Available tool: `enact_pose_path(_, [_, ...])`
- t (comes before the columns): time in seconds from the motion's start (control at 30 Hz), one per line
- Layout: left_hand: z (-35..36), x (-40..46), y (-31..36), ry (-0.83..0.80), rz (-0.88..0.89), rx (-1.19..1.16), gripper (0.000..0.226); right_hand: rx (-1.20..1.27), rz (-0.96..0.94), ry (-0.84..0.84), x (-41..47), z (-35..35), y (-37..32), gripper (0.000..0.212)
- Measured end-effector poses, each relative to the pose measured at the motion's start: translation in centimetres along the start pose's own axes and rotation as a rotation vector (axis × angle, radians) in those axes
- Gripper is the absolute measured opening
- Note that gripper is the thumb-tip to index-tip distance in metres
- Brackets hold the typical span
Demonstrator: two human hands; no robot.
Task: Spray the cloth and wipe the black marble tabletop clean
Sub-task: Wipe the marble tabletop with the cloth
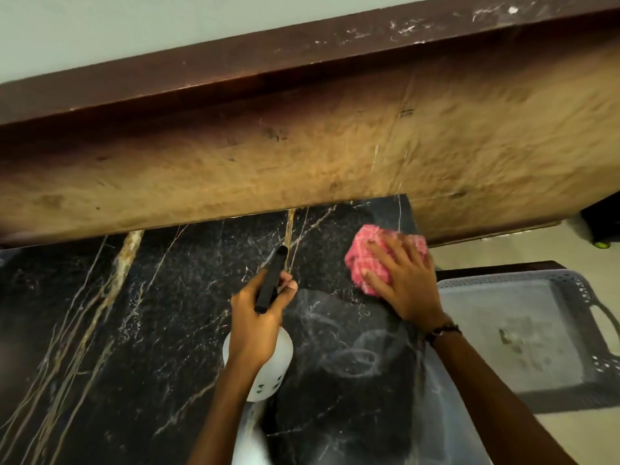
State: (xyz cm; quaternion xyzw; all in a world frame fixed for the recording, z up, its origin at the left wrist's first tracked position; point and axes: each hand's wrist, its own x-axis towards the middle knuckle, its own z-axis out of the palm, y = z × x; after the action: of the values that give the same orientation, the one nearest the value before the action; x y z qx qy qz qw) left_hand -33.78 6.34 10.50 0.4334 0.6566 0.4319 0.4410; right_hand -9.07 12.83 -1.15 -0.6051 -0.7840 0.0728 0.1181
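The right hand [404,283] presses a bunched pink cloth [365,260] flat-fingered onto the black marble tabletop [151,313] at its two-o'clock corner. The left hand [258,317] grips a spray bottle [265,364] near centre — nozzle toward one o'clock. Firm, overlapping strokes toward six o'clock would likely clear the hazy smears — without skipping edges.

— What hides the spray bottle [268,370]?
— The left hand [258,325] covers its neck; the print low on its side is too small to read.
— And the pink cloth [369,260]?
— Partly under the right hand [402,280].
— The tabletop [134,330]?
— Cut off left and bottom. The grey tray [523,333] runs past the right edge.
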Motion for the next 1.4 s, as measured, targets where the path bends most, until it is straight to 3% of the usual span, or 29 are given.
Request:
enact_pose_path(0.13, [1.0,-1.1,-0.3,-0.023,-0.017,-0.016,0.017,-0.024,0.154,0.013,4.2,0.3,-1.3,0.059])
enact_pose_path(0.37, [2.6,-3.0,-0.5,0.001,-0.053,0.005,0.010,0.016,-0.141,-0.096,-3.3,-0.1,-0.8,0.062])
enact_pose_path(0.5, [3.1,-4.5,-0.6,0.009,-0.067,-0.009,0.012,0.042,0.006,-0.066,-5.1,-1.7,3.1,0.065])
enact_pose_path(0.67, [3.0,-6.8,-1.1,0.046,-0.073,0.003,0.010,0.031,0.190,-0.033,0.2,-1.0,0.6,0.059])
enact_pose_path(0.9, [2.2,-10.5,-1.2,0.081,-0.120,-0.005,0.010,0.046,-0.191,-0.123,-9.6,-1.2,-0.1,0.062])
enact_pose_path(1.07, [1.5,-12.8,-1.7,0.133,-0.162,-0.051,0.009,0.056,-0.104,-0.110,-11.4,-2.7,2.4,0.065])
enact_pose_path(1.2, [0.5,-14.2,-2.5,0.192,-0.169,-0.070,0.008,0.028,0.037,-0.094,-6.0,-1.6,-2.0,0.061])
enact_pose_path(1.3, [-0.2,-15.0,-3.1,0.215,-0.163,-0.058,0.008,0.010,-0.082,-0.136,-5.0,0.1,-6.3,0.061])
enact_pose_path(1.4, [-0.9,-15.6,-3.3,0.236,-0.153,-0.063,0.006,-0.009,-0.316,-0.197,-8.1,0.4,-8.2,0.061])
